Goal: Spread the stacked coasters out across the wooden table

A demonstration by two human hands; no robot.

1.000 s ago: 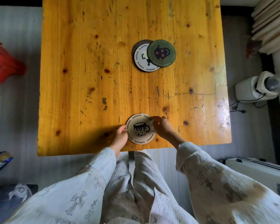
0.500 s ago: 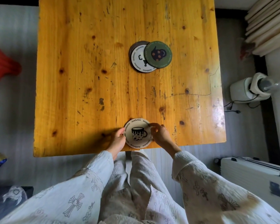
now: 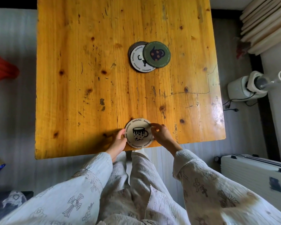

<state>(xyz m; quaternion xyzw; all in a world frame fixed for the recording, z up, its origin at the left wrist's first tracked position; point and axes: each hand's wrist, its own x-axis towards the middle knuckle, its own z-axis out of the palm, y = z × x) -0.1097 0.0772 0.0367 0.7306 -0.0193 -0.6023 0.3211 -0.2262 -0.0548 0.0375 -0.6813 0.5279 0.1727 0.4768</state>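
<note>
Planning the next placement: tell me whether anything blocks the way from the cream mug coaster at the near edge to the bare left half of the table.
Nothing visible does. The cream mug coaster sits between both hands, and the wooden table to its left is bare. The only other coasters, the overlapping pile, lie farther away and to the right.

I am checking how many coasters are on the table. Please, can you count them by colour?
Cream coaster with mug picture, held between the left hand and right hand: 1
White coaster: 1
Green coaster: 1
Dark coaster, mostly hidden under the white one: 1
Total: 4 visible
</note>
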